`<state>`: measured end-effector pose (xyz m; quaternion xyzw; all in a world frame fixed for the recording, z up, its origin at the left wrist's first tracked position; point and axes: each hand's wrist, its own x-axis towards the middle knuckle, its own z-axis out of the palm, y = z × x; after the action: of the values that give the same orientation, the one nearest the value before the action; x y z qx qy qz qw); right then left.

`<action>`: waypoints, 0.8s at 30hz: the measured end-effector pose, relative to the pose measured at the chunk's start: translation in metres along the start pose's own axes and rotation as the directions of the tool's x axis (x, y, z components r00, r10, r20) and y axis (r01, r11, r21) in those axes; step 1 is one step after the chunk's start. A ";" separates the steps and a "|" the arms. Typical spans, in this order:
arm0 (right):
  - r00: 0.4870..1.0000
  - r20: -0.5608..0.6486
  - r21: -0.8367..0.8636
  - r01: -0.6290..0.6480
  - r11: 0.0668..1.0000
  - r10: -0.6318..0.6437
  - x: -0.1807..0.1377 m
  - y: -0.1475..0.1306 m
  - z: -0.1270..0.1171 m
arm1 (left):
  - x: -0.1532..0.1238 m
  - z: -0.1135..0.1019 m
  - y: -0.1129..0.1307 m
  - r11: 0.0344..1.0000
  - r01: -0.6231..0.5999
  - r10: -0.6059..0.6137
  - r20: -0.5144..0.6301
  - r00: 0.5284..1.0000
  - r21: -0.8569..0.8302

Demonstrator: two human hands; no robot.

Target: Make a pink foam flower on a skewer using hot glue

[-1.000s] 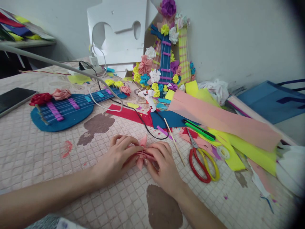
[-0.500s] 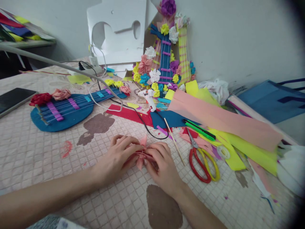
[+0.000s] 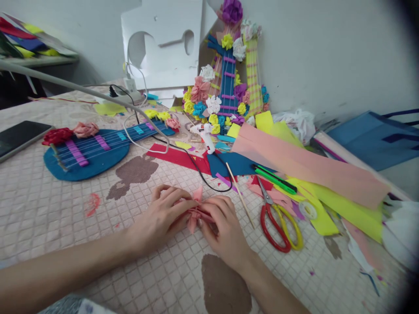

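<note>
My left hand (image 3: 163,216) and my right hand (image 3: 223,226) meet low on the quilted table cover (image 3: 49,226), fingers pinched round a folded pink paper piece (image 3: 195,212). Its pleated ends stick out above and below the fingers; the middle is hidden between the fingertips. A thin wooden stick (image 3: 240,195) lies just right of my right hand, and red and yellow scissors (image 3: 278,220) lie beyond it.
A blue felt guitar (image 3: 94,150) with paper roses lies at the left, a phone (image 3: 18,136) beside it. A white glue gun (image 3: 204,135) with a black cord, coloured paper sheets (image 3: 304,168), green pens (image 3: 275,179) and an upright decorated guitar (image 3: 227,83) crowd the back and right.
Almost nothing: both hands stay pinched on the pink paper, with only a slight shift of the fingers and of the view.
</note>
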<state>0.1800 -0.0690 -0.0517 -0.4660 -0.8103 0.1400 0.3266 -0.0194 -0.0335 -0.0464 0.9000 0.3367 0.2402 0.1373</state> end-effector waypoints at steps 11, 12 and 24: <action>1.000 -0.008 0.006 0.005 1.000 -0.005 0.000 0.001 0.000 | 0.002 -0.001 0.002 0.998 0.032 -0.032 -0.003 0.999 -0.047; 1.000 -0.007 0.006 0.007 1.000 -0.006 0.000 0.001 0.000 | 0.002 -0.001 0.002 0.998 0.036 -0.036 0.001 0.999 -0.049; 0.997 -0.082 -0.013 0.012 1.000 -0.013 0.005 0.002 -0.009 | 0.001 -0.001 0.001 0.996 0.055 -0.054 0.009 0.998 -0.074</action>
<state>0.1858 -0.0642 -0.0438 -0.4685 -0.7998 0.1135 0.3576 -0.0182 -0.0334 -0.0447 0.8856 0.3515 0.2457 0.1781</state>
